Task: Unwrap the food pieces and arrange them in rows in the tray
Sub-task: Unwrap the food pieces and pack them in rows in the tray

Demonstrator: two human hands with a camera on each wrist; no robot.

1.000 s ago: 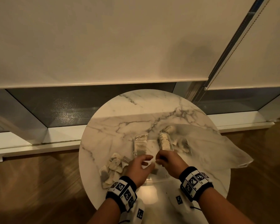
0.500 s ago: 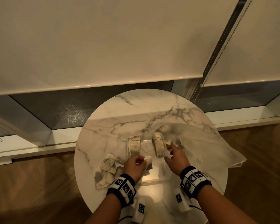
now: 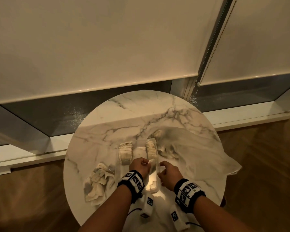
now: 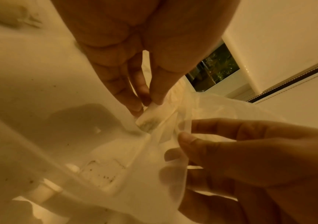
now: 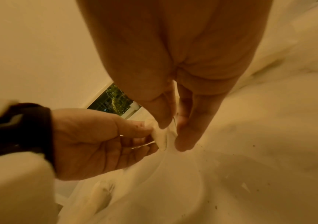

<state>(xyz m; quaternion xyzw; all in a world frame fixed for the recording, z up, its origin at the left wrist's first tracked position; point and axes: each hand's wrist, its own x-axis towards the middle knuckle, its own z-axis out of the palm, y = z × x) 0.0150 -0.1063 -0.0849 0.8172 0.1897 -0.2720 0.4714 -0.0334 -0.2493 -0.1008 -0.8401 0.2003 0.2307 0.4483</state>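
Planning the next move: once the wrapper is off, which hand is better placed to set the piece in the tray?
Probably left hand: it pinches the small pale food piece; right hand only pinches thin translucent wrapper.

Tray [image 3: 152,185] partly hidden beneath both hands.

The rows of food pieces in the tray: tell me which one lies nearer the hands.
The right row, along the tray's right wall: its near end almost reaches the piece that the left hand pinches. The left row lies left of both hands.

The tray [image 3: 153,188] has bare floor between its two food rows [image 3: 125,152], wrappers [image 3: 97,181] crowding its left side.
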